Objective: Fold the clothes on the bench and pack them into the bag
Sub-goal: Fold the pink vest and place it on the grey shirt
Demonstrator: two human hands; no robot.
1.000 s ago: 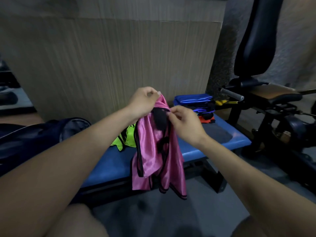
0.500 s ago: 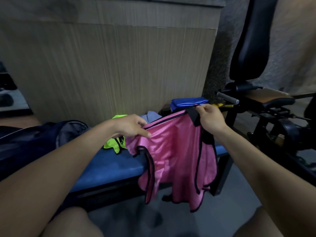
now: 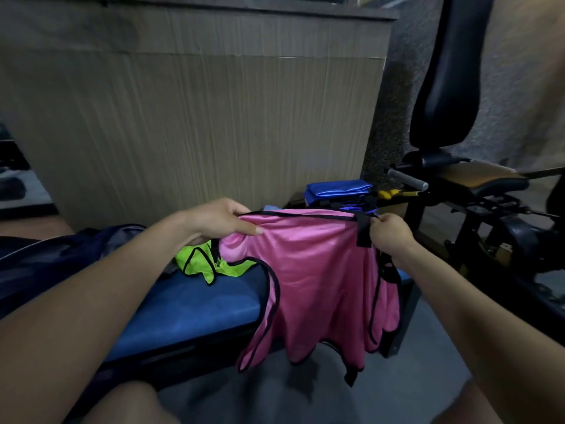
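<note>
Pink vest [image 3: 318,276] stretched above the bench's [image 3: 195,304] front edge — left hand [image 3: 223,220] and right hand [image 3: 389,232] each pinch a top corner; long axis spans hand to hand, body hanging free.
</note>
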